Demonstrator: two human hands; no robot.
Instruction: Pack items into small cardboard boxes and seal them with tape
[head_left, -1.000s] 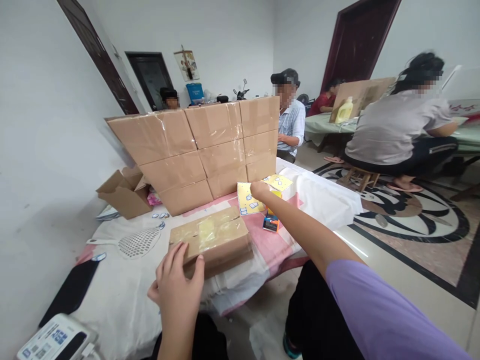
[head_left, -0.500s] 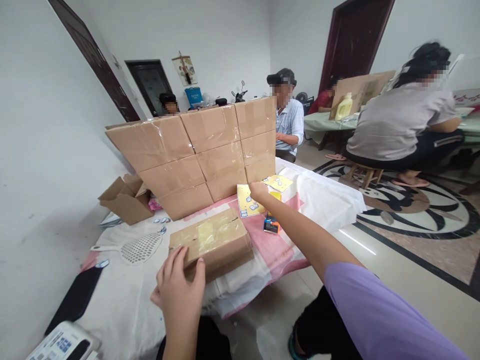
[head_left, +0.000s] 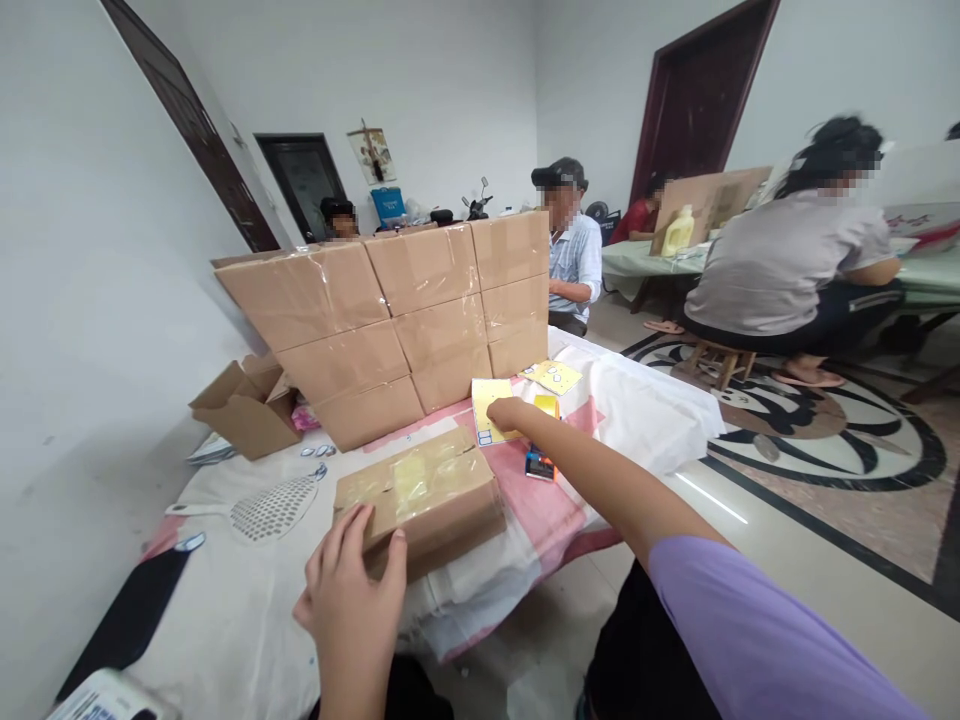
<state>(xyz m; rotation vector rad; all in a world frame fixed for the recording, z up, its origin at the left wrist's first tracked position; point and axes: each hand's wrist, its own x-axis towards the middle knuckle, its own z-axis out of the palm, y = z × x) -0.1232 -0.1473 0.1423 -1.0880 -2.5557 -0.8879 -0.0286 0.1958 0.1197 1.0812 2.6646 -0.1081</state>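
A closed cardboard box (head_left: 450,530) with clear tape and a yellowish patch on top lies near the table's front edge. My left hand (head_left: 356,580) rests at its near left corner, thumb and fingers spread apart against the cardboard. Farther off, my right hand (head_left: 508,414) is closed, fingers curled down over a yellow printed sheet (head_left: 487,394). What is in those fingers, if anything, is hidden. Another yellow sheet (head_left: 559,378) lies beyond this hand. Close to my right wrist is a small orange and black object (head_left: 540,464).
Taped cardboard boxes (head_left: 442,330) form a wall across the table. On the left are an open carton (head_left: 251,420), a white perforated scoop (head_left: 274,508) and a black flat object (head_left: 124,620). A person in a cap (head_left: 574,255) sits behind; another sits right (head_left: 780,250).
My right hand has shifted slightly left and toward me over the yellow sheet. My left hand stays at the box corner. The camera view has tilted a little.
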